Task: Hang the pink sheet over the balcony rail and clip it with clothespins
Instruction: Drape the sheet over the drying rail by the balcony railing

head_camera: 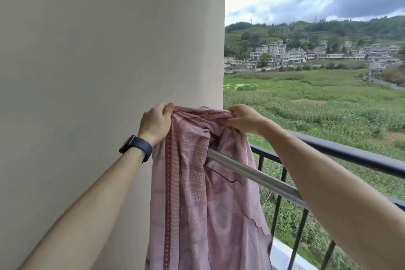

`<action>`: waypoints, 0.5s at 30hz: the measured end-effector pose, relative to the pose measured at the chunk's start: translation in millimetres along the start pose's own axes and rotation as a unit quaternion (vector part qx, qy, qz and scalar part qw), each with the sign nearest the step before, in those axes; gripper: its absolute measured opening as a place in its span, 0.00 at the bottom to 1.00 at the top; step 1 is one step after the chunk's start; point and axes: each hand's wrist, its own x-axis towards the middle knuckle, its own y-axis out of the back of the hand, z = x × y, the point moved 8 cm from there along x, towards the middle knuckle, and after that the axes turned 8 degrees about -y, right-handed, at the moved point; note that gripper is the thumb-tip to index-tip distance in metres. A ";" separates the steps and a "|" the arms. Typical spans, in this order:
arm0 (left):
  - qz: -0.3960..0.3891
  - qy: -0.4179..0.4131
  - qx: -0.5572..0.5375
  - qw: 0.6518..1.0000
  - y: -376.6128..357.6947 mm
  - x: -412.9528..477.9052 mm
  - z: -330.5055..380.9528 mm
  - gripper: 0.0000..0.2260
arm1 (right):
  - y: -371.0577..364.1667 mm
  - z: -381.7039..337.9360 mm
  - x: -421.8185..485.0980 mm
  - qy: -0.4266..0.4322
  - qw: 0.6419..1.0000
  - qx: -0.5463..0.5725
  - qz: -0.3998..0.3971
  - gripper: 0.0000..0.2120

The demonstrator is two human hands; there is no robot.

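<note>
Both hands are closed on the sheet. The left hand (156,121) and right hand (243,119) each pinch its bunched top edge, raised near the wall (87,50).

The pink sheet (192,193) hangs in folds at the wall end of the silver rail (252,173), with cloth on both sides of the bar. The black railing (350,155) stands just beyond.

Draping appears begun but the sheet is not spread. No clothespins are visible, so clipping remains.

No readable writing is found, and the watch (137,147) shows no brand.
</note>
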 end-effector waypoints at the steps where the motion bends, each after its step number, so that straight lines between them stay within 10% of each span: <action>1: 0.007 0.009 -0.014 1.000 1.6 -0.4 -0.1 0.20 | 4.0 -7.1 -2.6 0.022 0.999 -0.005 0.047 0.12; 7: 0.087 -0.031 0.072 0.993 21.4 -25.1 2.0 0.12 | 12.4 -26.8 -17.4 0.101 0.977 -0.095 0.163 0.14; 11: 0.159 -0.190 0.193 0.950 7.5 -72.9 36.7 0.11 | -5.1 -6.9 -17.1 0.004 0.959 -0.226 0.172 0.15; 15: 0.048 -0.297 0.327 0.896 -49.9 -111.9 63.0 0.26 | -49.1 3.7 -5.4 -0.071 0.995 -0.068 -0.013 0.14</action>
